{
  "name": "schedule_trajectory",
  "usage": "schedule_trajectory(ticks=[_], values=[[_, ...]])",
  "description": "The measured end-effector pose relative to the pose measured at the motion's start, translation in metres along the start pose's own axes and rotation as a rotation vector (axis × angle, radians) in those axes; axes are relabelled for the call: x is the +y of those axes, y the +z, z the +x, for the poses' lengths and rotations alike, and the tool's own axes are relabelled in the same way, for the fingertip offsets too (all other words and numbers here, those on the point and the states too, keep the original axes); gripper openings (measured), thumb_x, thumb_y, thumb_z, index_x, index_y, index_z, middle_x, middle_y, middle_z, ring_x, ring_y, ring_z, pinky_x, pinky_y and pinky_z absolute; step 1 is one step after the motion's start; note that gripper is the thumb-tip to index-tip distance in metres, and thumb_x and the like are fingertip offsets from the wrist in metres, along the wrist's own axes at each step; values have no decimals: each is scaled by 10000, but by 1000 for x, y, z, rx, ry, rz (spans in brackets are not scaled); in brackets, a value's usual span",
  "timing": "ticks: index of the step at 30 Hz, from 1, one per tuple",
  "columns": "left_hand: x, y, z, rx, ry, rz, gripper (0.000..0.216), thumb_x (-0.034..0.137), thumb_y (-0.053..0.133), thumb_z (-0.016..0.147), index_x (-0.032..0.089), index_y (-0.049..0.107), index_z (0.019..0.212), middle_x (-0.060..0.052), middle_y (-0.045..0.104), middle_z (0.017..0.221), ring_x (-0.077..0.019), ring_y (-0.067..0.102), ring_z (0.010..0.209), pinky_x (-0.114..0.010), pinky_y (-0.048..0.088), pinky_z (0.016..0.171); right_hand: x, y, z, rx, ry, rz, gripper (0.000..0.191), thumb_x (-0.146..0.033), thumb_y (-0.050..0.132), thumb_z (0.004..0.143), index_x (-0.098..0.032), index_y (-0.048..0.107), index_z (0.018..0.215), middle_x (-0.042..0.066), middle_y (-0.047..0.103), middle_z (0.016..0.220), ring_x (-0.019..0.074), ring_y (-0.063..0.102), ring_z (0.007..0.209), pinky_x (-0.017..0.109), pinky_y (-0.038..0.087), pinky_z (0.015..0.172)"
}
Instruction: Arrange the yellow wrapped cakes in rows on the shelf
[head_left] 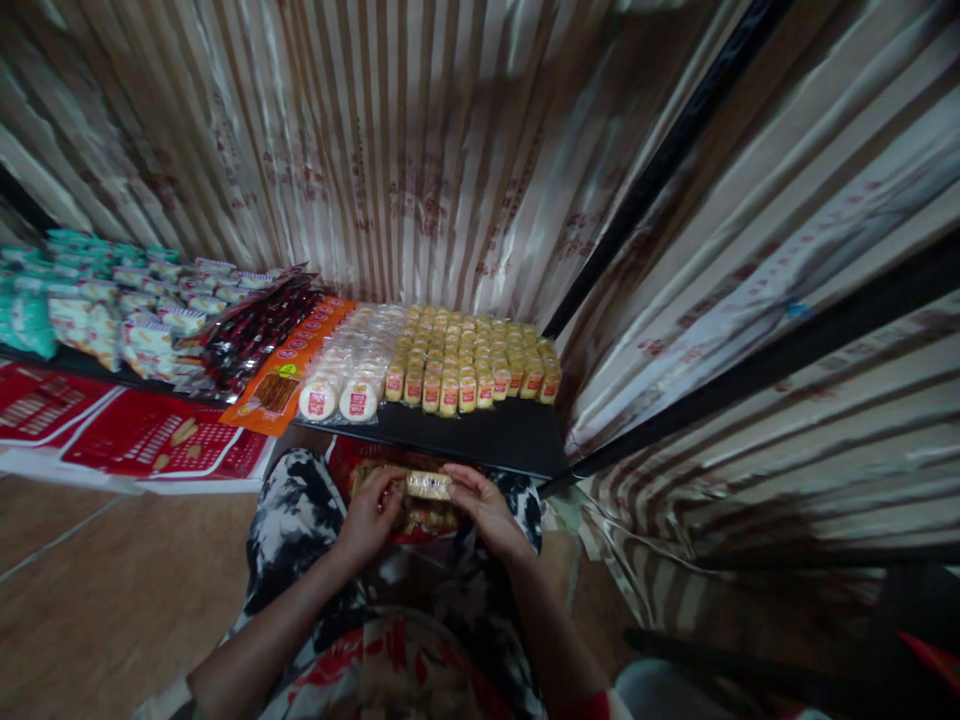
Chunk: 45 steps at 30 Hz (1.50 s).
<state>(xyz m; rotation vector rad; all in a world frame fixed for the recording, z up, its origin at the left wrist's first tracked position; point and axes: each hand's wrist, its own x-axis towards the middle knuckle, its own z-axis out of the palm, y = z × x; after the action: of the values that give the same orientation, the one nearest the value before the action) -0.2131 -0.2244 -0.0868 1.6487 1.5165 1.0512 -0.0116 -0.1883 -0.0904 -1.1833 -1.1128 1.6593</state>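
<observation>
Between both hands, over my lap, is a small yellow wrapped snack cake [428,486]. My left hand [373,512] has its fingers closed at the left end of it. At the other end my right hand [486,508] pinches it with thumb and fingers. Just below lie more yellow wrapped snacks [429,518] in red packaging between my knees, partly hidden by my hands. In front, on the black shelf [465,435], similar yellow wrapped snack cakes [469,365] stand in tight rows.
Left of these rows are round white wrapped cakes [337,380], an orange packet [277,385], dark red packets [255,330], white packets [150,320] and teal packets [30,310]. Striped curtains [405,130] hang behind. A black pole [660,160] slants at the right. Red bags [172,435] lie below the shelf.
</observation>
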Motion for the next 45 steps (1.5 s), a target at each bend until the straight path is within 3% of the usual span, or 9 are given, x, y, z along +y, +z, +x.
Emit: schedule_trajectory(ticks=[4,8,13,18,24,30,35,38,45], values=[[2,7,6,-19,-193,-212,326,334,525,765,149,579,1028,-79,633,977,-173,603,854,-328,473,793,-10,-3,-2,-14,-26,12,483,-414,774,573,-233,640,1001,68,649,1093,226,582,1032,410,408,945],[1,17,11,-113,-379,-466,527,487,612,671,120,562,1046,-66,647,882,-130,594,645,-241,447,576,-15,-7,-2,-39,-42,-15,510,-394,783,561,-236,630,1022,71,645,1100,218,591,1012,417,419,934],[9,22,10,-196,-447,-602,561,477,642,645,123,529,1065,-3,620,675,-96,523,510,-187,338,461,-11,-9,-1,69,-52,-42,499,-405,778,548,-231,634,992,50,669,987,198,610,937,390,438,910],[14,23,5,-158,-261,-526,372,328,606,676,167,529,1002,-29,616,821,-145,577,691,-228,425,561,-13,-5,-8,126,-17,-32,497,-441,744,594,-220,619,1022,62,654,998,191,623,870,362,488,808],[15,18,5,-27,134,-144,208,126,509,708,196,591,886,-73,559,1057,-203,506,1048,-376,412,912,-24,1,-23,11,3,151,521,-362,736,633,-240,585,1117,48,636,1042,183,601,949,323,478,834],[11,17,4,-39,236,-15,207,109,434,802,209,573,918,-71,528,1082,-175,506,1053,-352,412,931,-32,3,-27,-23,15,209,428,-405,679,687,-243,600,1076,48,619,1085,201,576,1015,324,468,861],[5,15,13,-26,328,-4,262,42,408,791,198,584,907,-77,481,1151,-157,522,1055,-321,423,929,-27,7,-23,25,11,68,363,-522,645,699,-205,595,868,24,640,869,181,603,848,298,480,763],[9,12,24,-33,298,-16,285,20,412,768,192,597,902,-84,459,1174,-157,531,1043,-335,420,940,-19,7,-20,42,-9,51,361,-474,689,677,-213,576,898,5,634,839,156,593,790,266,470,714],[31,17,51,-151,190,-55,355,14,379,743,203,635,901,-62,506,1110,-161,522,1035,-334,436,932,-12,1,-14,131,-73,98,449,-417,719,660,-217,571,1034,58,631,1066,198,582,978,339,443,880]])
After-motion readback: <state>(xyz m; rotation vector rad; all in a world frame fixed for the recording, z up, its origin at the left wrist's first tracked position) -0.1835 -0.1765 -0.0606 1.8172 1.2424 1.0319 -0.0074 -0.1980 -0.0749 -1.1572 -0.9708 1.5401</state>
